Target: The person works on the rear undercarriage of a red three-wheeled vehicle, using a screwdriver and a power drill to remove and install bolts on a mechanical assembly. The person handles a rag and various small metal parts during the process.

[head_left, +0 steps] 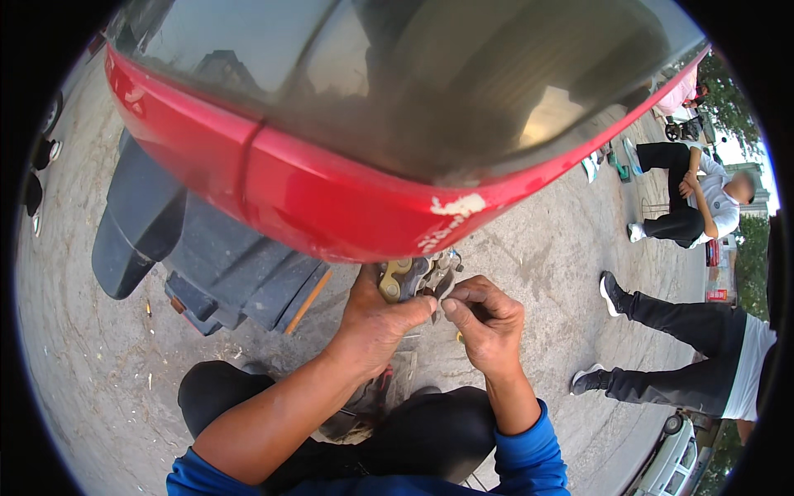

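My left hand [376, 318] is wrapped round a small metal mechanism [403, 279] with a yellowish plate and silver parts, just below the rim of the red panel [331, 194]. The thumb of that hand presses against its lower side. To the right, my right hand [492, 322] pinches a thin dark grey metal piece [445, 287] between thumb and fingertips, at the edge of the mechanism. Whether this piece is joined to the mechanism I cannot tell. The panel hides the top of the mechanism.
Dark glass [463, 91] rises above the red panel, close over my hands. A dark grey plastic housing [231, 256] stands at the left. On the right are a standing person [686, 351], a seated person [695, 194] and a white vehicle [672, 463]. Concrete ground [529, 248] lies beneath.
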The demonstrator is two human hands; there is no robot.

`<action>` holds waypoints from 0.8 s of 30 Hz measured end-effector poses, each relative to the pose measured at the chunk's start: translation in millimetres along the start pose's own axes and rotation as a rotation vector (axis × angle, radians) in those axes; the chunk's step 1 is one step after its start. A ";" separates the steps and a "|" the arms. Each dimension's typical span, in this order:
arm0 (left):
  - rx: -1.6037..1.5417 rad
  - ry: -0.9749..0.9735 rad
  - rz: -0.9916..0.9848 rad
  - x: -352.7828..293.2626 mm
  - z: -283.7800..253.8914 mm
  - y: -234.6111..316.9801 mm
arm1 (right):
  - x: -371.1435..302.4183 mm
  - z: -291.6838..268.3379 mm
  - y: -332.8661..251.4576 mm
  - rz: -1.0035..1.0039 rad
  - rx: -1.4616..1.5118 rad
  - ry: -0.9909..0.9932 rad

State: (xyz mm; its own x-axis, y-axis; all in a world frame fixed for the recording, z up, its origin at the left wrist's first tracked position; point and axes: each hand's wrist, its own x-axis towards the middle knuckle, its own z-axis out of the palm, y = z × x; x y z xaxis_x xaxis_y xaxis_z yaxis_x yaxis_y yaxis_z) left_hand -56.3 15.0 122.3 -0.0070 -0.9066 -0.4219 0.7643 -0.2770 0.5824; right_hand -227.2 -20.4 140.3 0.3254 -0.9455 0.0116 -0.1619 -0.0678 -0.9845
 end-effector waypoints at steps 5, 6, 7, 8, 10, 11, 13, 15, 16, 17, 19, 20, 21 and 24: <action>0.000 0.006 0.018 2.3 -2.7 -3.5 | 2.4 2.5 0.4 -0.021 -0.016 -0.013; 0.003 0.006 0.011 2.7 -3.5 -3.9 | 2.6 3.1 0.7 -0.023 -0.025 -0.012; 0.007 0.007 0.004 2.8 -4.4 -4.1 | 2.6 3.6 0.9 -0.037 -0.036 -0.006; 0.012 0.006 -0.002 3.0 -5.0 -4.2 | 2.5 4.0 0.8 -0.054 -0.065 0.002; 0.004 0.002 -0.011 3.2 -6.2 -4.1 | 2.2 4.7 0.1 -0.046 -0.066 0.018; 0.003 0.002 -0.021 3.3 -6.5 -3.9 | 2.0 5.0 -0.6 -0.043 -0.076 0.028; -0.020 -0.029 -0.011 3.3 -6.6 -3.3 | 1.4 5.2 -2.7 -0.038 -0.067 0.012; -0.048 -0.061 -0.005 3.6 -5.8 -2.4 | 1.0 5.5 -5.3 -0.025 -0.034 0.008; -0.068 -0.080 -0.001 3.3 -5.2 -2.4 | 0.2 6.1 -6.7 -0.014 -0.007 0.013; -0.081 -0.093 -0.008 3.0 -4.4 -2.1 | -0.3 6.5 -7.9 -0.006 0.009 0.018; -0.086 -0.109 0.007 2.3 -3.3 -1.4 | -1.0 7.5 -9.6 0.000 0.066 0.022; -0.088 -0.114 0.011 1.9 -2.9 -1.2 | -1.0 7.9 -9.9 0.001 0.088 0.023; -0.087 -0.116 0.007 1.4 -2.6 -1.1 | -0.8 8.5 -10.0 0.025 0.131 0.021; -0.078 -0.104 0.019 0.8 -3.2 -2.6 | 1.2 11.1 -9.0 0.058 0.226 0.013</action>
State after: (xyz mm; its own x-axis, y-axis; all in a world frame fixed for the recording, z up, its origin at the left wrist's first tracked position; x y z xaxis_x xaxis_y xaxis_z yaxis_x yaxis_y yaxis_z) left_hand -56.3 16.0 118.3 -0.0563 -0.9407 -0.3346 0.8128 -0.2378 0.5317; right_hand -215.0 -17.4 147.3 0.3097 -0.9497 -0.0452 0.0334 0.0584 -0.9977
